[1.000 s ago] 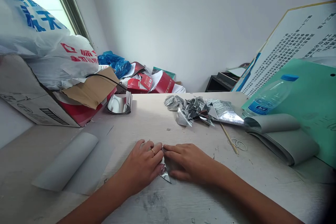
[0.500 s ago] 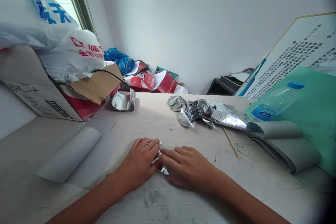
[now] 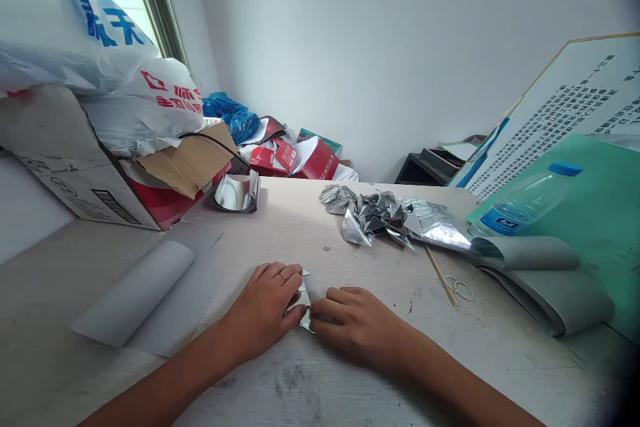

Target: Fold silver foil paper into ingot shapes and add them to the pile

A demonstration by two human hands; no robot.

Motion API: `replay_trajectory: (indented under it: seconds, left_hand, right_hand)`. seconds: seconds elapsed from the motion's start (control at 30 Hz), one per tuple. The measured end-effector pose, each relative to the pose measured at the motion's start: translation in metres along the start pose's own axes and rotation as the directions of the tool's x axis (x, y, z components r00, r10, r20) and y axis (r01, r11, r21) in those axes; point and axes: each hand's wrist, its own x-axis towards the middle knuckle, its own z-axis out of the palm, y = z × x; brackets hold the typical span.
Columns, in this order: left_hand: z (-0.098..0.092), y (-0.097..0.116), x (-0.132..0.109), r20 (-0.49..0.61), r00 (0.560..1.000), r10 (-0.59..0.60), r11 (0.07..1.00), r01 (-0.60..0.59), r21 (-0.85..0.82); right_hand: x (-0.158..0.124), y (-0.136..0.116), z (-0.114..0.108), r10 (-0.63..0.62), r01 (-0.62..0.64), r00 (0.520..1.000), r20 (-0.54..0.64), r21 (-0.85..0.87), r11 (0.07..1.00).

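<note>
A small folded piece of silver foil paper (image 3: 304,296) lies on the white table (image 3: 350,387) between my hands. My left hand (image 3: 265,310), a ring on one finger, lies over its left side with the fingers pressed down on it. My right hand (image 3: 357,323) has its fingers curled in and pinches the foil's right edge. Most of the foil is hidden under the fingers. Further back sits a heap of folded silver foil shapes (image 3: 380,213).
A torn cardboard box (image 3: 100,180) with plastic bags stands at the left, a roll of silver tape (image 3: 235,192) beside it. A curled grey sheet (image 3: 135,293) lies left; grey sheets (image 3: 545,267), a wooden stick (image 3: 440,265), rubber bands (image 3: 461,288), a water bottle (image 3: 525,203) at the right.
My right fingers have curled in from flat to a pinch, and both hands have drawn the foil into a smaller fold. The view has shifted slightly.
</note>
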Motion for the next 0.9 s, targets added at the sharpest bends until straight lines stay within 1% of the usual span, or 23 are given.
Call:
replay_trajectory:
  seconds: [0.2,0.43,0.57,0.7,0.83,0.9]
  left_hand:
    - [0.0008,-0.0006,0.0002,-0.023,1.0,0.01,1.0,-0.009,0.026]
    - [-0.0024,0.002,0.0007,-0.029,0.999,0.015,1.0,-0.015,0.014]
    - [-0.0033,0.003,0.0005,-0.014,1.0,0.007,1.0,-0.006,0.011]
    - [-0.0033,0.0029,0.0003,-0.012,1.0,0.01,1.0,-0.01,0.004]
    - [-0.0031,0.0022,-0.0001,0.013,1.0,0.01,1.0,-0.01,0.003]
    - [-0.0029,0.0019,-0.0005,0.005,1.0,0.019,1.0,-0.019,0.01]
  right_hand:
    - [-0.0004,0.0001,-0.0009,-0.007,0.006,0.999,0.034,0.026,1.0]
    - [0.0004,0.0018,-0.0064,-0.021,0.01,0.997,0.079,0.131,0.991]
    - [0.0014,0.0022,-0.0101,-0.006,-0.015,0.995,0.101,0.211,0.977]
    - [0.0014,0.0004,-0.0088,0.002,-0.025,0.996,0.085,0.282,0.959]
    - [0.0009,-0.0012,-0.0063,0.059,-0.089,0.994,0.092,0.371,0.924]
    - [0.0009,-0.0009,-0.0057,0.085,-0.118,0.992,0.098,0.411,0.904]
